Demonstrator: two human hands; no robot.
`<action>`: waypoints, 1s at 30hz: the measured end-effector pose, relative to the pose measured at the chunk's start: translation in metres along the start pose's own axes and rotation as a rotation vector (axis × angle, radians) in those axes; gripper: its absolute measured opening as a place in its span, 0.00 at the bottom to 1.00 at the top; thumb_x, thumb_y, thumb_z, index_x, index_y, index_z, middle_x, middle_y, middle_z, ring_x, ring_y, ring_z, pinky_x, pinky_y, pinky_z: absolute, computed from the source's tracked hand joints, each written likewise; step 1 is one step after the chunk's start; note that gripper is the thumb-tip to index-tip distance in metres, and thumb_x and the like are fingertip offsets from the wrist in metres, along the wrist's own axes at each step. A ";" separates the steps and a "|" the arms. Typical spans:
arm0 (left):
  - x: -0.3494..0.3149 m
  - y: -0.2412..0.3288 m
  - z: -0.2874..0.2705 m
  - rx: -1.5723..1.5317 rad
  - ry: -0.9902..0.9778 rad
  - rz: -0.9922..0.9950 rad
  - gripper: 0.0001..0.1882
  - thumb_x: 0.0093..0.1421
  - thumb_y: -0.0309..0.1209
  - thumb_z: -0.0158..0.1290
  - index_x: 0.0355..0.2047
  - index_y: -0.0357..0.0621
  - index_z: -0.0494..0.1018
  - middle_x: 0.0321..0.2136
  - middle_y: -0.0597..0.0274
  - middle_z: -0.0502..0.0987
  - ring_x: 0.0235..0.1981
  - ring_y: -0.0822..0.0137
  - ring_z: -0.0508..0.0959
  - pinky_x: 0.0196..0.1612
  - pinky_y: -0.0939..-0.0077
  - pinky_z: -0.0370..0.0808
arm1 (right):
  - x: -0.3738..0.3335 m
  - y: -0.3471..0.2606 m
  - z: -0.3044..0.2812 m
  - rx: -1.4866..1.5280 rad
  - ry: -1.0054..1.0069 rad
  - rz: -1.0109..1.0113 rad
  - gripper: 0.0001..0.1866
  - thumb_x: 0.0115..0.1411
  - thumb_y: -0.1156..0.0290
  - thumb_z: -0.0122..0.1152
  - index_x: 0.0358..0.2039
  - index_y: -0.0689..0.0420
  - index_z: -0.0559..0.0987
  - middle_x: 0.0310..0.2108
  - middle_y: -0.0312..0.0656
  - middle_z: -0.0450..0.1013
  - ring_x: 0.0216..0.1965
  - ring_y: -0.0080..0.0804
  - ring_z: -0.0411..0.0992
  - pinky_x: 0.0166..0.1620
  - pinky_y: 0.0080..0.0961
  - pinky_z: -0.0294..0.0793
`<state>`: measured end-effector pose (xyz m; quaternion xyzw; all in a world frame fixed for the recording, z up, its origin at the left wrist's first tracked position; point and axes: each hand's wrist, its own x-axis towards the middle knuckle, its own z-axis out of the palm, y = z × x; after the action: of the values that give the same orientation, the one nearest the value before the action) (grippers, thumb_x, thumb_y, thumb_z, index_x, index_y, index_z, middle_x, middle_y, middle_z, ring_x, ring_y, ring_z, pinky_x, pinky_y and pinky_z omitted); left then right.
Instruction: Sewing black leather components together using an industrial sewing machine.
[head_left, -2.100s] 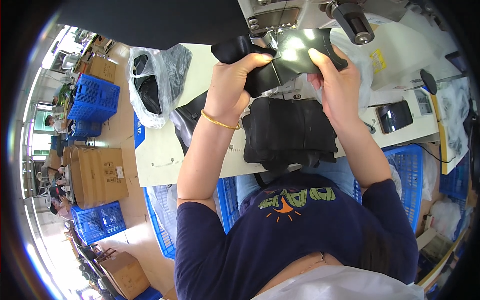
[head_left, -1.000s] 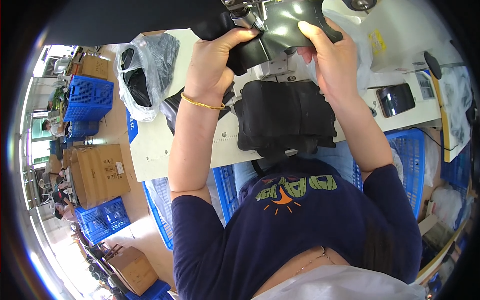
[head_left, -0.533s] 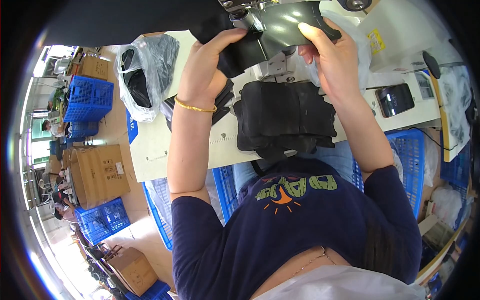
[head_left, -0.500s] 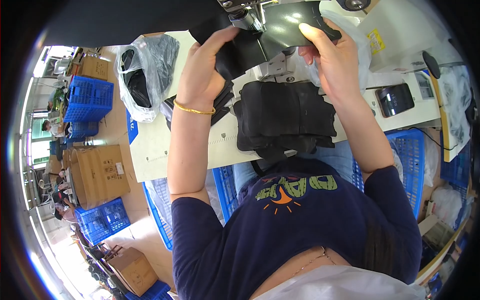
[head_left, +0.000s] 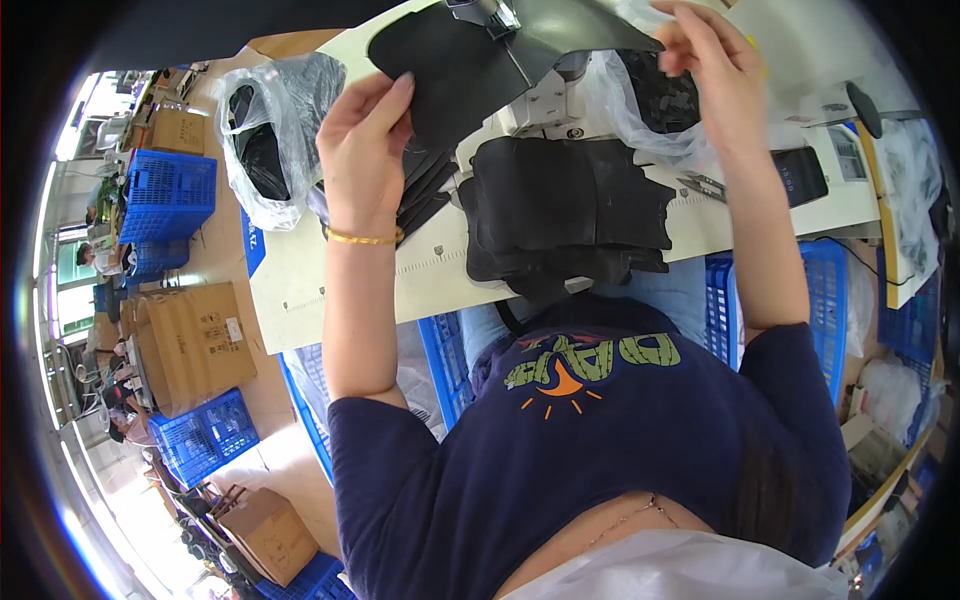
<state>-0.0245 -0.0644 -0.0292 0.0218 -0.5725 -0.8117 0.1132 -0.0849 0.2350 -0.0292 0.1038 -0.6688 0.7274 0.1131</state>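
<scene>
A black leather-like piece (head_left: 455, 90) with a seam across it lies beneath the presser foot (head_left: 490, 14) of a sewing machine. My left hand (head_left: 362, 150), a gold bangle at its wrist, pinches the piece's left edge between thumb and fingers. At the far right corner of the piece, my right hand (head_left: 712, 75) has curled fingers that appear to grip the edge. Between my forearms, a stack of black pieces (head_left: 565, 205) rests at the table's front edge. More black pieces (head_left: 425, 190) lie fanned out beside my left wrist.
A clear plastic bag (head_left: 300, 100) with black material stands at the left of the white table (head_left: 400, 290). Another bag (head_left: 610, 95) holds black pieces on the right. Thread snips (head_left: 703, 186) lie near a phone (head_left: 800, 175). Blue crates (head_left: 825, 300) stand below the table.
My hands have moved farther apart, the left toward the piece's left edge and the right outward to its corner. The piece is spread wider, and the right bag and snips are uncovered.
</scene>
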 end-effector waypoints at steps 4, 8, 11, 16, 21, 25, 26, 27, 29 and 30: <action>-0.013 -0.004 -0.031 0.085 0.018 -0.053 0.12 0.61 0.26 0.52 0.42 0.28 0.72 0.36 0.47 0.77 0.32 0.66 0.78 0.37 0.77 0.77 | 0.004 0.043 -0.056 -0.224 -0.069 0.096 0.12 0.62 0.66 0.53 0.39 0.60 0.80 0.28 0.34 0.75 0.27 0.18 0.68 0.34 0.16 0.68; -0.007 -0.003 0.001 -0.087 -0.061 -0.301 0.19 0.64 0.35 0.49 0.45 0.27 0.68 0.39 0.46 0.76 0.36 0.62 0.78 0.41 0.72 0.77 | -0.006 0.051 -0.043 -0.236 -0.127 0.098 0.11 0.60 0.68 0.56 0.37 0.61 0.79 0.27 0.36 0.76 0.26 0.18 0.71 0.30 0.15 0.69; 0.011 -0.012 0.022 -0.307 -0.211 -0.372 0.18 0.63 0.32 0.50 0.46 0.28 0.68 0.41 0.47 0.76 0.39 0.60 0.78 0.45 0.68 0.77 | -0.014 0.043 -0.029 -0.206 -0.180 0.124 0.11 0.61 0.68 0.53 0.38 0.59 0.79 0.28 0.34 0.76 0.28 0.16 0.69 0.34 0.16 0.69; 0.018 -0.002 0.041 -0.112 -0.085 -0.036 0.13 0.58 0.22 0.53 0.42 0.28 0.70 0.40 0.49 0.76 0.39 0.58 0.79 0.46 0.65 0.78 | -0.017 0.041 -0.024 -0.242 -0.213 0.103 0.11 0.61 0.67 0.53 0.38 0.61 0.79 0.28 0.35 0.76 0.28 0.17 0.69 0.34 0.16 0.69; 0.002 0.003 -0.034 -0.071 0.173 -0.080 0.10 0.51 0.14 0.55 0.36 0.28 0.72 0.33 0.52 0.78 0.33 0.61 0.79 0.39 0.72 0.79 | -0.017 0.057 -0.035 -0.371 -0.190 0.095 0.12 0.59 0.67 0.57 0.39 0.61 0.78 0.29 0.38 0.76 0.28 0.23 0.70 0.35 0.20 0.70; -0.025 -0.006 -0.108 0.360 0.321 -0.089 0.13 0.49 0.22 0.62 0.35 0.32 0.74 0.28 0.57 0.78 0.28 0.65 0.78 0.32 0.75 0.77 | -0.017 0.067 -0.036 -0.956 -0.210 -0.152 0.14 0.52 0.69 0.63 0.39 0.60 0.77 0.30 0.42 0.73 0.28 0.34 0.70 0.35 0.27 0.70; -0.032 -0.004 -0.114 0.647 0.384 -0.081 0.17 0.48 0.25 0.63 0.38 0.31 0.73 0.31 0.53 0.78 0.32 0.62 0.78 0.36 0.71 0.76 | -0.014 0.070 -0.037 -1.037 -0.213 -0.190 0.13 0.52 0.69 0.62 0.38 0.59 0.77 0.30 0.42 0.72 0.29 0.36 0.70 0.35 0.28 0.70; -0.039 -0.002 -0.118 0.936 0.441 -0.077 0.21 0.47 0.28 0.64 0.40 0.30 0.72 0.34 0.49 0.77 0.36 0.58 0.78 0.40 0.66 0.75 | -0.012 0.072 -0.035 -1.118 -0.214 -0.230 0.13 0.52 0.69 0.62 0.38 0.59 0.77 0.30 0.42 0.72 0.29 0.38 0.70 0.35 0.29 0.70; -0.061 -0.012 -0.103 1.596 0.692 0.359 0.27 0.46 0.32 0.63 0.45 0.29 0.69 0.41 0.40 0.73 0.46 0.51 0.72 0.50 0.59 0.69 | -0.008 0.073 -0.032 -1.108 -0.254 -0.155 0.10 0.53 0.70 0.61 0.36 0.59 0.77 0.30 0.43 0.73 0.29 0.41 0.71 0.35 0.30 0.70; -0.066 -0.010 -0.089 1.710 0.642 0.565 0.27 0.48 0.30 0.61 0.48 0.30 0.67 0.43 0.39 0.69 0.51 0.46 0.66 0.55 0.58 0.63 | -0.006 0.077 -0.036 -1.065 -0.244 -0.130 0.09 0.54 0.70 0.60 0.35 0.59 0.77 0.30 0.43 0.74 0.29 0.40 0.71 0.35 0.30 0.70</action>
<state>0.0533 -0.1298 -0.0755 0.1796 -0.8975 -0.0166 0.4025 -0.1028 0.2644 -0.1068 0.1566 -0.9450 0.2626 0.1163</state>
